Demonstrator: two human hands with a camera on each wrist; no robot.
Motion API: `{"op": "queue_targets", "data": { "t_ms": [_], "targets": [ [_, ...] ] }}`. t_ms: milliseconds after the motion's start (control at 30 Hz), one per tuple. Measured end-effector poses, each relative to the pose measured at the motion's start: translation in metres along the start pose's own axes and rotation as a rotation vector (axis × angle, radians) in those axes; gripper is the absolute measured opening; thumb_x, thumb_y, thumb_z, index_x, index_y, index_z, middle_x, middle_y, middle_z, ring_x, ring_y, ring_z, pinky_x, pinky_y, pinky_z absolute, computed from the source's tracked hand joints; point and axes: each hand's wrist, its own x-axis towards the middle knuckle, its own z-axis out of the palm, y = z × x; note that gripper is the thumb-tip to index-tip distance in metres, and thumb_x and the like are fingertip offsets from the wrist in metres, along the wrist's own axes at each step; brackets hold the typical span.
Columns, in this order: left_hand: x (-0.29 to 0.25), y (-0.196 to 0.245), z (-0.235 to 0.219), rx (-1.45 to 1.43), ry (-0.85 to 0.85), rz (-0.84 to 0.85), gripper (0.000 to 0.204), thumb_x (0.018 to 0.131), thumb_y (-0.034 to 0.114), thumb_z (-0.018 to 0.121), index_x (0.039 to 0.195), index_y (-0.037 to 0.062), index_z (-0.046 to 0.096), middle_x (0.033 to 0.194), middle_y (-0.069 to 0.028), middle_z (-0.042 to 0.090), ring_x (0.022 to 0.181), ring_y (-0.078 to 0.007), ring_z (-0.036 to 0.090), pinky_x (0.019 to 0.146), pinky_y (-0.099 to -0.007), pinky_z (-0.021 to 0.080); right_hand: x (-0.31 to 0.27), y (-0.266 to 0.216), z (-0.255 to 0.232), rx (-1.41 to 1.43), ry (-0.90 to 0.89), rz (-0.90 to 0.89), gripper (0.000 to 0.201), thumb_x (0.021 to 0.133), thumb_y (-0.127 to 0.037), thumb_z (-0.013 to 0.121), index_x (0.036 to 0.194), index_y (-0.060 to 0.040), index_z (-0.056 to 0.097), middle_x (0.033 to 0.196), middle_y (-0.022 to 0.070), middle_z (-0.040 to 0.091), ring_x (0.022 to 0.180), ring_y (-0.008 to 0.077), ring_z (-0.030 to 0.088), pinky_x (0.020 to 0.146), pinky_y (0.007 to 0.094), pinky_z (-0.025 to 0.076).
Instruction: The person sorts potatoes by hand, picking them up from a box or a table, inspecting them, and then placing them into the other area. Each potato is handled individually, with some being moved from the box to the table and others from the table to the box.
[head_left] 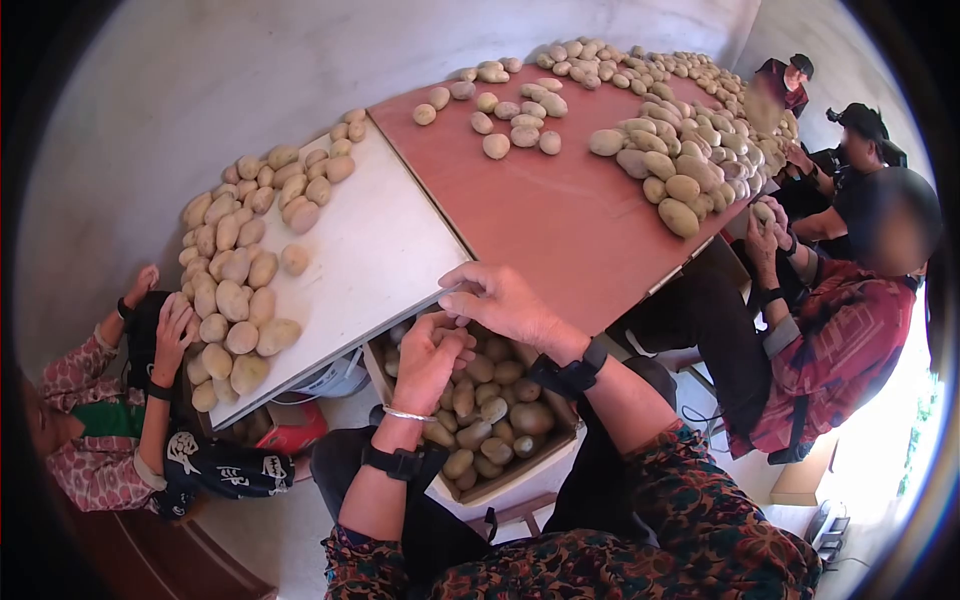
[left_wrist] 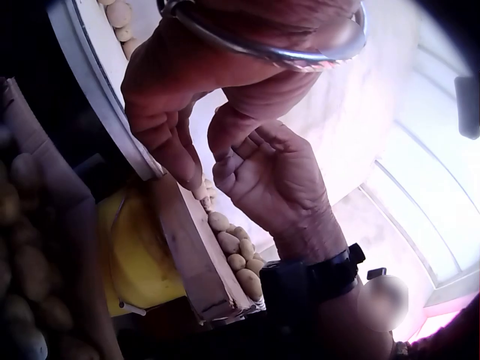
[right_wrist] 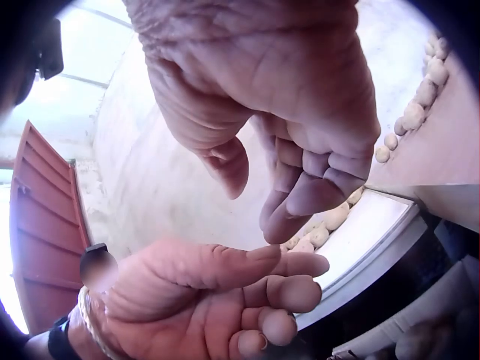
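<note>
Nearest, both hands meet at the surface's (head_left: 560,230) edge above an open box of potatoes (head_left: 490,410) set below it, seemingly where sorted ones drop. The left hand (head_left: 432,352) and right hand (head_left: 500,298) have fingers loosely curled and nearly touching; neither visibly holds anything. Farther off, potato heaps (head_left: 690,160) lie within reach of other seated people

Cardboard box (head_left: 560,452) of pale tan potatoes (head_left: 490,410) — open-topped, heaped, under the table edge, just below both hands
</note>
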Motion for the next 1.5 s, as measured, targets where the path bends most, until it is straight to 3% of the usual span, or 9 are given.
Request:
{"op": "queue_targets", "data": {
  "t_ms": [67, 300, 800, 900, 1000, 1133, 1200, 1300, 1500],
  "targets": [
    [0.0, 0.0, -0.003, -0.028, 0.005, 0.002, 0.029, 0.095, 0.015, 0.057, 0.118, -0.0027, 0.054, 0.093, -0.0102, 0.069, 0.077, -0.0138, 0.066, 0.068, -0.0264, 0.052, 0.003, 0.004, 0.001, 0.039, 0.044, -0.043, 0.035, 0.09, -0.02, 0.068, 0.115, 0.0049, 0.062, 0.085, 0.0111, 0.069, 0.073, 0.0142, 0.067, 0.067, 0.0291, 0.055],
    [-0.001, 0.007, -0.002, -0.052, 0.027, -0.02, 0.031, 0.096, 0.014, 0.055, 0.121, -0.0034, 0.054, 0.094, -0.0118, 0.068, 0.078, -0.0151, 0.066, 0.069, -0.0264, 0.052, 0.005, 0.004, -0.001, -0.062, 0.035, -0.048, 0.034, 0.094, -0.017, 0.063, 0.119, 0.0058, 0.06, 0.096, 0.0121, 0.069, 0.082, 0.016, 0.068, 0.076, 0.0295, 0.056],
    [0.003, 0.007, 0.003, -0.082, 0.035, 0.038, 0.022, 0.097, 0.016, 0.052, 0.11, 0.0007, 0.062, 0.088, -0.0064, 0.069, 0.07, -0.0112, 0.064, 0.063, -0.0216, 0.05, 0.005, 0.008, -0.001, -0.117, 0.081, -0.077, 0.036, 0.093, -0.023, 0.065, 0.115, 0.005, 0.061, 0.083, 0.0102, 0.069, 0.075, 0.0147, 0.067, 0.071, 0.0295, 0.055],
    [0.005, 0.004, 0.003, -0.107, 0.043, 0.042, 0.02, 0.097, 0.014, 0.052, 0.109, 0.001, 0.062, 0.087, -0.0061, 0.069, 0.069, -0.0109, 0.064, 0.062, -0.0214, 0.05, 0.002, 0.004, -0.002, -0.109, 0.136, -0.105, 0.039, 0.085, -0.027, 0.069, 0.106, 0.0055, 0.066, 0.083, 0.0181, 0.071, 0.076, 0.0255, 0.069, 0.073, 0.0359, 0.055],
    [0.006, 0.005, 0.005, -0.118, 0.046, 0.043, 0.02, 0.098, 0.014, 0.052, 0.106, -0.0006, 0.062, 0.086, -0.0067, 0.068, 0.069, -0.0108, 0.063, 0.062, -0.0222, 0.051, 0.004, 0.009, -0.001, -0.107, 0.143, -0.121, 0.039, 0.085, -0.028, 0.068, 0.106, 0.0053, 0.066, 0.085, 0.0193, 0.07, 0.078, 0.0276, 0.069, 0.074, 0.0374, 0.055],
    [0.005, 0.006, 0.006, -0.109, 0.053, 0.043, 0.019, 0.098, 0.015, 0.052, 0.106, 0.0001, 0.062, 0.086, -0.0059, 0.068, 0.069, -0.0104, 0.063, 0.062, -0.0217, 0.05, 0.003, 0.01, -0.001, -0.1, 0.147, -0.13, 0.039, 0.085, -0.028, 0.068, 0.106, 0.0053, 0.065, 0.084, 0.0191, 0.07, 0.077, 0.0275, 0.069, 0.073, 0.0369, 0.055],
    [0.005, 0.006, 0.006, -0.106, 0.042, 0.042, 0.02, 0.097, 0.014, 0.051, 0.109, 0.0012, 0.061, 0.087, -0.0053, 0.069, 0.07, -0.0104, 0.064, 0.062, -0.0213, 0.051, 0.004, 0.01, -0.003, -0.158, 0.108, -0.14, 0.039, 0.09, -0.026, 0.067, 0.114, 0.0043, 0.063, 0.085, 0.0143, 0.071, 0.078, 0.0188, 0.067, 0.074, 0.0326, 0.054],
    [0.005, 0.006, 0.006, -0.112, 0.042, 0.053, 0.02, 0.098, 0.014, 0.051, 0.109, 0.0012, 0.061, 0.087, -0.0053, 0.069, 0.07, -0.0102, 0.064, 0.062, -0.0212, 0.051, 0.004, 0.009, -0.002, -0.124, 0.13, -0.134, 0.041, 0.084, -0.027, 0.067, 0.107, 0.0066, 0.064, 0.084, 0.019, 0.07, 0.077, 0.0276, 0.069, 0.072, 0.0362, 0.055],
    [0.006, 0.005, 0.005, -0.129, 0.045, 0.048, 0.021, 0.095, 0.012, 0.051, 0.109, 0.0008, 0.061, 0.087, -0.0054, 0.068, 0.071, -0.0102, 0.064, 0.063, -0.0213, 0.051, 0.005, 0.009, -0.002, -0.075, 0.119, -0.121, 0.04, 0.085, -0.026, 0.067, 0.108, 0.0065, 0.064, 0.083, 0.0179, 0.07, 0.076, 0.0252, 0.069, 0.072, 0.0351, 0.055]
  ]
}}
